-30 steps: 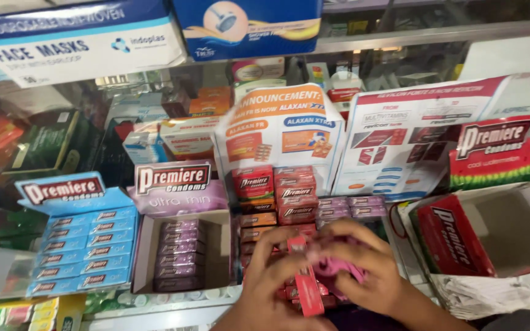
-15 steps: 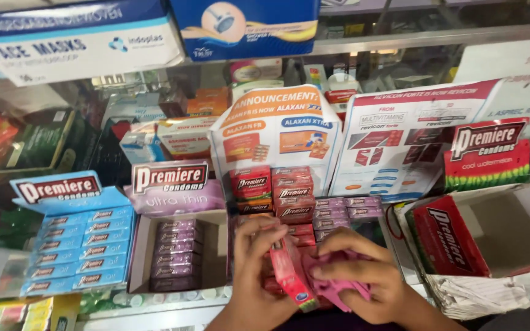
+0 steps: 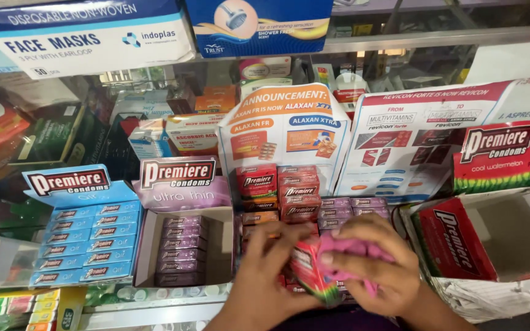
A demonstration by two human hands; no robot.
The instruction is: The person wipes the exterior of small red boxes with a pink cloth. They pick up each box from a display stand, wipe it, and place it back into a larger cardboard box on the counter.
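Low in the middle of the view, my left hand [image 3: 264,279] and my right hand [image 3: 380,270] are together over a shelf display. Both grip a stack of small flat packs [image 3: 314,273], red with a green edge, with pink ones under my right fingers. Behind the hands stand rows of small red packs [image 3: 280,184] and purple packs [image 3: 354,205]. An open display carton of purple packs [image 3: 182,248] sits just left of my left hand.
A blue display carton of small blue packs [image 3: 87,242] stands at the left. An open, mostly empty red-and-white carton [image 3: 492,236] is at the right. Printed notice cards [image 3: 283,125] lean behind the packs. Large boxes [image 3: 81,30] rest on the glass shelf above.
The hands have shifted slightly right and up with the packs. The red pack that stood on end between the fingers now lies tilted, its green edge showing.
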